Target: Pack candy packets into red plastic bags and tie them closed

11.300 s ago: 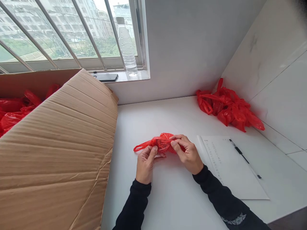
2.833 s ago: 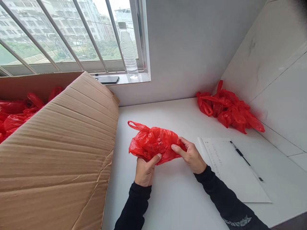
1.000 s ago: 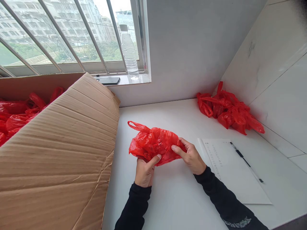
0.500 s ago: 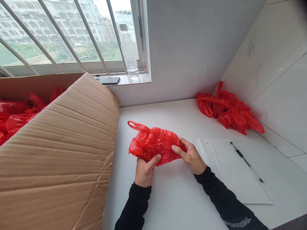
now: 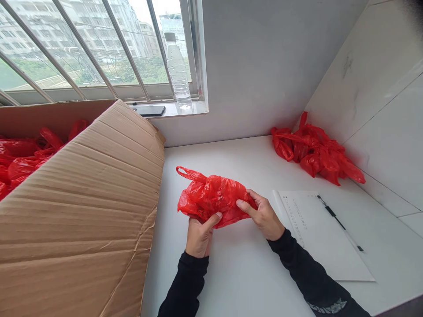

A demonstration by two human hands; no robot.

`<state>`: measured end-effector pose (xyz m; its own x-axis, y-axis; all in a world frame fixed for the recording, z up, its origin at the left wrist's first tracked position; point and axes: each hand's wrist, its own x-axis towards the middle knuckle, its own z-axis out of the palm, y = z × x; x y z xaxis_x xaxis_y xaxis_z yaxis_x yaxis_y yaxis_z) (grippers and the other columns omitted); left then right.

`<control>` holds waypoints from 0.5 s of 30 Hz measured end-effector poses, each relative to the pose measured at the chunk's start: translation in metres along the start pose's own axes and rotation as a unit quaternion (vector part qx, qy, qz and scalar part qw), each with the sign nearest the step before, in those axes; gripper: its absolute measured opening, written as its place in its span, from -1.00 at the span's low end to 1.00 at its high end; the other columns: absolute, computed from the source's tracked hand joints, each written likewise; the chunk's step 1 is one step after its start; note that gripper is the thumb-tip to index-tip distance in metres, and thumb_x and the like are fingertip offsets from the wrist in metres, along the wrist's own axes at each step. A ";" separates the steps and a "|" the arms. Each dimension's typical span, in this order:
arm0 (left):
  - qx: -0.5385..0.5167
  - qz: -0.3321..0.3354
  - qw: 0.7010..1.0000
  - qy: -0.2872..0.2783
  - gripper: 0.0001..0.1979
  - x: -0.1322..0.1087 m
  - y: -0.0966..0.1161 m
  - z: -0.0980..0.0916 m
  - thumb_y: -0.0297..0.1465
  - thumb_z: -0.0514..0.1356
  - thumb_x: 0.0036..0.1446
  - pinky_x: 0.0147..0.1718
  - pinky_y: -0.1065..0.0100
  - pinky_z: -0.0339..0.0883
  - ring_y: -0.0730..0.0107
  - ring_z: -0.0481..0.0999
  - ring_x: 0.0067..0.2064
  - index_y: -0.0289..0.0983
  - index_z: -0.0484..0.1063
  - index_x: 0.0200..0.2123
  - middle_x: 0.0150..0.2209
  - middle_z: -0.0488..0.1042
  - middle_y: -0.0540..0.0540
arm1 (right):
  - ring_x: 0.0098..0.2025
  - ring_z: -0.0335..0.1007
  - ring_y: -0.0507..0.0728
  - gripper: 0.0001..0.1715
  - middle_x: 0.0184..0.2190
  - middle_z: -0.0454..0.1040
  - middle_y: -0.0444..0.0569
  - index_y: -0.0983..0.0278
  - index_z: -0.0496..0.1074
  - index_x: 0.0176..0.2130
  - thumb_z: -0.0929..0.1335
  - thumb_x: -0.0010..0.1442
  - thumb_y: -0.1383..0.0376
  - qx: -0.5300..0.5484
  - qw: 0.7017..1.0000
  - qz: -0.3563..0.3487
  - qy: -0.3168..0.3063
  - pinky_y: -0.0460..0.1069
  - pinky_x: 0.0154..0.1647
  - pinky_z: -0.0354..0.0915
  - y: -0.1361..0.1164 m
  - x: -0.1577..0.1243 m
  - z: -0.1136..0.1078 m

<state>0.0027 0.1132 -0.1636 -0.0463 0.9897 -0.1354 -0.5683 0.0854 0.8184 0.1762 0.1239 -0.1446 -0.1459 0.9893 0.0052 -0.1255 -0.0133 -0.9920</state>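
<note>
Between my two hands is a crumpled red plastic bag (image 5: 216,196), held above the white table (image 5: 238,281). One looped handle of it sticks out to the upper left. My left hand (image 5: 200,235) grips the bag's lower edge, thumb on top and the other fingers hidden beneath. On the right end, my right hand (image 5: 262,213) pinches the bag with its thumb in front and fingers behind. Whether anything is inside the bag I cannot tell.
A large cardboard box (image 5: 86,220) with red bags (image 5: 24,154) inside stands at left. More red bags (image 5: 317,149) lie in the back right corner. Paper (image 5: 317,237) with a pen (image 5: 340,223) lies at right. A water bottle (image 5: 178,72) and phone (image 5: 152,111) sit on the windowsill.
</note>
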 end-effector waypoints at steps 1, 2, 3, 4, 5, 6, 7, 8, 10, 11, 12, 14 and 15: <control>-0.001 0.001 1.000 0.002 -0.30 0.000 0.000 0.000 -0.49 0.48 -0.13 0.10 -0.01 0.40 -0.09 0.49 0.14 -0.22 0.40 0.13 0.05 0.57 -0.20 | -0.11 0.50 0.21 -0.64 -0.16 0.57 -0.04 0.20 0.48 -0.10 0.42 0.22 0.03 0.001 1.000 -0.001 -0.001 0.07 -0.04 0.42 0.000 0.000 0.000; -0.001 0.003 1.000 0.005 -0.29 -0.001 0.000 0.001 -0.48 0.48 -0.13 0.10 -0.01 0.40 -0.09 0.49 0.14 -0.22 0.40 0.13 0.05 0.57 -0.20 | -0.12 0.50 0.21 -0.65 -0.16 0.57 -0.04 0.20 0.48 -0.10 0.42 0.23 0.03 0.001 1.000 -0.001 -0.002 0.07 -0.04 0.42 0.000 0.000 0.000; -0.001 0.004 1.000 0.008 -0.28 -0.001 0.000 0.002 -0.48 0.48 -0.14 0.10 0.00 0.40 -0.09 0.50 0.14 -0.22 0.39 0.14 0.05 0.58 -0.20 | -0.13 0.50 0.21 -0.65 -0.16 0.57 -0.04 0.20 0.48 -0.10 0.42 0.23 0.03 0.000 1.000 0.000 -0.003 0.08 -0.05 0.42 0.001 0.000 0.000; -0.001 0.006 1.000 0.010 -0.28 -0.001 0.000 0.002 -0.47 0.48 -0.15 0.09 0.00 0.41 -0.09 0.50 0.14 -0.21 0.40 0.14 0.04 0.58 -0.20 | -0.13 0.49 0.21 -0.65 -0.17 0.57 -0.04 0.20 0.49 -0.10 0.42 0.23 0.03 -0.001 1.000 0.000 -0.002 0.08 -0.05 0.43 0.001 0.001 -0.001; 0.001 0.007 1.000 0.012 -0.27 -0.001 0.000 0.003 -0.47 0.48 -0.16 0.09 0.00 0.41 -0.09 0.50 0.13 -0.21 0.40 0.14 0.04 0.58 -0.19 | -0.13 0.49 0.22 -0.65 -0.17 0.57 -0.04 0.19 0.49 -0.10 0.42 0.22 0.03 -0.001 1.000 0.001 -0.002 0.09 -0.05 0.43 0.001 0.001 -0.001; 0.002 0.008 1.000 0.014 -0.26 -0.001 0.000 0.003 -0.46 0.48 -0.16 0.09 0.00 0.41 -0.09 0.50 0.13 -0.21 0.40 0.14 0.04 0.58 -0.19 | -0.13 0.50 0.22 -0.64 -0.17 0.57 -0.03 0.19 0.49 -0.10 0.42 0.22 0.02 -0.001 1.000 0.001 -0.001 0.09 -0.05 0.43 0.001 0.001 -0.001; 0.003 0.009 1.000 0.015 -0.26 -0.001 0.000 0.004 -0.46 0.49 -0.17 0.10 0.00 0.40 -0.09 0.51 0.13 -0.21 0.40 0.14 0.03 0.59 -0.19 | -0.12 0.50 0.23 -0.63 -0.17 0.57 -0.03 0.19 0.49 -0.10 0.42 0.22 0.02 -0.001 1.000 0.002 -0.001 0.10 -0.05 0.43 0.001 0.001 0.000; 0.005 0.010 1.000 0.016 -0.26 -0.001 0.000 0.004 -0.45 0.49 -0.17 0.10 -0.01 0.40 -0.10 0.51 0.12 -0.21 0.41 0.14 0.03 0.59 -0.19 | -0.12 0.50 0.23 -0.63 -0.17 0.57 -0.03 0.19 0.49 -0.10 0.42 0.21 0.01 -0.001 1.000 0.002 -0.001 0.10 -0.05 0.43 0.001 0.001 0.000; 0.007 0.011 1.000 0.018 -0.26 -0.001 0.000 0.004 -0.45 0.49 -0.18 0.11 -0.02 0.39 -0.10 0.51 0.12 -0.21 0.41 0.14 0.02 0.59 -0.20 | -0.12 0.50 0.24 -0.62 -0.18 0.58 -0.03 0.19 0.49 -0.10 0.42 0.21 0.01 -0.002 1.000 0.003 0.000 0.10 -0.05 0.43 0.001 0.001 0.000; 0.007 0.011 1.000 0.018 -0.26 -0.001 0.000 0.004 -0.45 0.49 -0.18 0.11 -0.02 0.39 -0.11 0.51 0.12 -0.21 0.42 0.13 0.02 0.59 -0.20 | -0.12 0.50 0.24 -0.62 -0.18 0.58 -0.03 0.19 0.49 -0.10 0.42 0.20 0.00 -0.003 1.000 0.003 0.001 0.10 -0.05 0.43 0.001 0.001 0.000; 0.007 0.011 1.000 0.017 -0.27 -0.001 0.000 0.004 -0.45 0.49 -0.18 0.10 -0.03 0.39 -0.12 0.51 0.12 -0.21 0.42 0.13 0.02 0.59 -0.20 | -0.13 0.50 0.24 -0.62 -0.18 0.58 -0.03 0.19 0.49 -0.10 0.42 0.20 0.00 -0.002 1.000 0.003 0.003 0.10 -0.05 0.43 0.001 0.000 0.000; 0.006 0.010 1.000 0.017 -0.28 -0.001 0.000 0.004 -0.45 0.49 -0.18 0.09 -0.04 0.40 -0.13 0.51 0.12 -0.21 0.42 0.12 0.02 0.59 -0.20 | -0.12 0.50 0.24 -0.62 -0.17 0.58 -0.03 0.18 0.49 -0.11 0.43 0.20 0.00 0.001 1.000 0.003 0.003 0.10 -0.05 0.44 0.001 0.000 0.000; 0.006 0.011 1.000 0.016 -0.29 -0.001 0.000 0.004 -0.45 0.49 -0.17 0.09 -0.05 0.40 -0.13 0.51 0.12 -0.21 0.42 0.12 0.01 0.59 -0.20 | -0.12 0.51 0.24 -0.63 -0.16 0.58 -0.03 0.18 0.49 -0.11 0.43 0.20 0.00 0.002 1.000 0.003 0.001 0.10 -0.04 0.44 0.001 0.000 0.000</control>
<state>0.0059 0.1130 -0.1615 -0.0851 0.9871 -0.1357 -0.5564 0.0659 0.8283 0.1761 0.1240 -0.1456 -0.1439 0.9896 -0.0010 -0.1293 -0.0198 -0.9914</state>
